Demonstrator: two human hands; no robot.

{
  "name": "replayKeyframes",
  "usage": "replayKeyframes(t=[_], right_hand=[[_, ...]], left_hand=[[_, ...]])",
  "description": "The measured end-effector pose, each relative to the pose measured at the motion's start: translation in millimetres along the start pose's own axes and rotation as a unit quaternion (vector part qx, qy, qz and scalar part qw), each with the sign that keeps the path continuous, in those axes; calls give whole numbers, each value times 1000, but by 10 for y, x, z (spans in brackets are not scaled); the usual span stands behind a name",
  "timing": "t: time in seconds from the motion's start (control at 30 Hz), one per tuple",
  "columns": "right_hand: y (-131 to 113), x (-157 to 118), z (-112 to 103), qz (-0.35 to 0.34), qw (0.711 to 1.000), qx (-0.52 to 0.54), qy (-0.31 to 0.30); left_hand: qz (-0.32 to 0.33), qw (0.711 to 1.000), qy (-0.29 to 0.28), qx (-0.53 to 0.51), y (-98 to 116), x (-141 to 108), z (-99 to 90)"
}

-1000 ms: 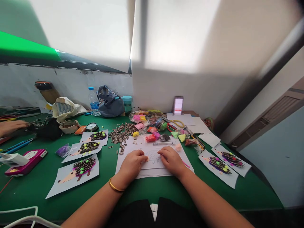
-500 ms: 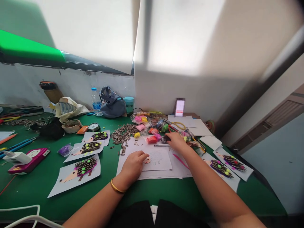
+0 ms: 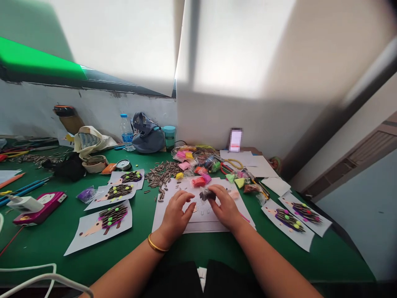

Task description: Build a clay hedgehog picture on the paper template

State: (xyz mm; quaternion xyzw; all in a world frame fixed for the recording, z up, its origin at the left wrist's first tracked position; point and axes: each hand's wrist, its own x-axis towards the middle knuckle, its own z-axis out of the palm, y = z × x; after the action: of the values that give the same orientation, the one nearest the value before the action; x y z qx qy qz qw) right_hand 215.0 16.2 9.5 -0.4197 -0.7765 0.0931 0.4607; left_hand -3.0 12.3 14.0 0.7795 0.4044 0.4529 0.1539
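On a green counter (image 3: 206,245) against a pale wall (image 3: 204,120), holds a dark packet (image 3: 206,195) pinched in the right hand (image 3: 226,207), over the far part of a drawing sheet (image 3: 203,217), and curves the left hand (image 3: 174,212) just left of it, by the left edge of the sheet, with a narrow gap between thumb and fingertips. Has striped seeds (image 3: 163,174) heaped farther off to the left, bright packets (image 3: 198,182) crowded on the far side, and hedgehog pictures (image 3: 112,216) laid out well to left and right.
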Motion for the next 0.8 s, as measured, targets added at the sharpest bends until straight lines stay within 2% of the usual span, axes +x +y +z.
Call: replayKeyframes(t=[0.13,0.6,0.8], right_hand=[[-98,-64,88,-7,1000,1,-19],[-92,-87,133,-38,997,-56,-38],[-132,-89,134,-38,998,-44,-40]], left_hand=[[-1,998,7,-60,37,-8,13],[-27,998,-8,-56,-35,-5,41],[-60,992,-2,-110,-101,6,72]])
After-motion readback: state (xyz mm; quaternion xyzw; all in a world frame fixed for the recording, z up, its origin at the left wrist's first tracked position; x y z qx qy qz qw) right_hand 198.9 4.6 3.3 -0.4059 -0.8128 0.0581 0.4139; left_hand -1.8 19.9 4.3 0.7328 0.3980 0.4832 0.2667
